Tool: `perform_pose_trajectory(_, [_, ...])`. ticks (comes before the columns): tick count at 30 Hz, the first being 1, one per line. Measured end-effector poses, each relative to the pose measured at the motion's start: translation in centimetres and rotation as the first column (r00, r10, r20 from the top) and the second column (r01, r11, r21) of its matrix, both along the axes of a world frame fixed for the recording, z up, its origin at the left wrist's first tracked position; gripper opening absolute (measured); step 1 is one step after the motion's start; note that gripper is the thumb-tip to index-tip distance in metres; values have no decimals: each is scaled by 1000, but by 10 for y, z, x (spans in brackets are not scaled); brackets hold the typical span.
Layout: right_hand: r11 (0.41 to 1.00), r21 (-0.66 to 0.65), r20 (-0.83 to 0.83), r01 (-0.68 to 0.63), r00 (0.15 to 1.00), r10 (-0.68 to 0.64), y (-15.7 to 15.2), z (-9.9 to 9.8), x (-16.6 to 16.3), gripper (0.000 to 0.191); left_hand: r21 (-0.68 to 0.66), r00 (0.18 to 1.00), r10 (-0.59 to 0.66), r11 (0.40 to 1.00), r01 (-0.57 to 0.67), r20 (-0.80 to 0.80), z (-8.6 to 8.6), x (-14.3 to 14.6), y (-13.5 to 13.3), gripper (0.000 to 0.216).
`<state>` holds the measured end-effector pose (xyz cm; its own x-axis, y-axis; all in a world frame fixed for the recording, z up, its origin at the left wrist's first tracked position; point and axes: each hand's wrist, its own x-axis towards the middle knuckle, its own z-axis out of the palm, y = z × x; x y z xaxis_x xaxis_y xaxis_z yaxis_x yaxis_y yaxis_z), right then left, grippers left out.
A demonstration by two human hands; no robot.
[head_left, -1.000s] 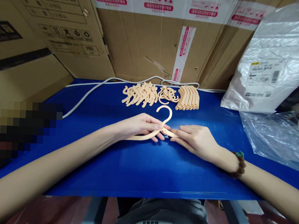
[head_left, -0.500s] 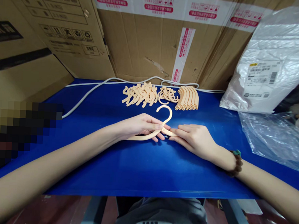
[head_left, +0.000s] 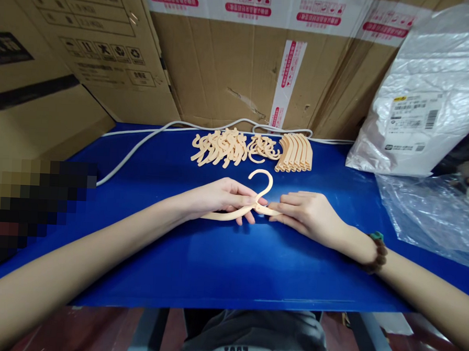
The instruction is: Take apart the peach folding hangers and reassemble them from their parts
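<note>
Between my two hands, above the blue table (head_left: 229, 269), is a cream plastic hanger (head_left: 232, 215) with its hook pointing away from me. My left hand (head_left: 227, 197) pinches it near the middle, below the hook, and one arm of the hanger passes under that palm. The fingers of my right hand (head_left: 309, 217) are closed on the other, shorter-looking arm, whose outer end they hide. Beyond my hands lie a loose heap of cream curved pieces (head_left: 224, 146), a small pile of hooks (head_left: 262, 147) and a neat row of curved arms (head_left: 295, 153).
A white cable (head_left: 133, 162) runs along the table's back edge. Cardboard boxes (head_left: 224, 65) stand behind and to the left. At the right are a white plastic parcel bag (head_left: 415, 101) and a clear plastic bag (head_left: 425, 214).
The hanger has tilted a little, its hook shifting slightly right and toward me. My right hand has moved slightly right and keeps hold of its arm.
</note>
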<state>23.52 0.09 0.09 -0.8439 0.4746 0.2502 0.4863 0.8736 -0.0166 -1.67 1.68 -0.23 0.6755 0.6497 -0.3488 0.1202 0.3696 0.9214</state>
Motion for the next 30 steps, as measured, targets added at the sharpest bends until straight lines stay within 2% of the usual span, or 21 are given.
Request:
perform_pose_trajectory(4, [999,-6,10,-41,999,41,4,4,2,45,25,1000,-12,1000,13,-16,-1,0,0,34])
perform_pose_trajectory(9, [998,-25,99,-54,994,56,2,12,4,43,31,999,-47,998,48,-12,-4,1,1,31])
perform_pose_trajectory(12, [996,67,146,-53,988,42,-5,15,2,41,13,999,-45,999,46,-21,-2,2,1,31])
perform_pose_trajectory(15, [989,146,179,-1,983,-25,-12,16,-2,38,1,1000,-3,1000,3,-11,-2,6,-1,31])
perform_pose_trajectory(17, [998,44,167,43,985,-49,-13,17,-2,37,10,999,42,999,-42,4,-4,9,-4,29])
perform_pose_trajectory(19, [986,-154,113,62,993,-45,-11,18,0,37,22,995,97,995,-97,23,-6,13,-6,28])
perform_pose_trajectory(22, [908,-417,29,48,999,-40,-5,20,4,35,20,991,131,991,-132,42,-8,16,-9,28])
perform_pose_trajectory(24, [876,-481,-1,22,1000,-26,-1,20,7,33,3,993,114,993,-114,33,-7,16,-9,29])
perform_pose_trajectory(26, [905,-425,-3,7,1000,-9,2,19,9,32,-10,996,89,996,-88,20,-4,15,-8,30])
perform_pose_trajectory(28, [953,-301,24,15,1000,-8,2,18,10,33,-6,998,69,998,-69,14,-2,14,-8,31])
perform_pose_trajectory(30, [976,-216,55,9,998,3,1,18,11,36,6,998,58,998,-58,16,-1,13,-7,30])
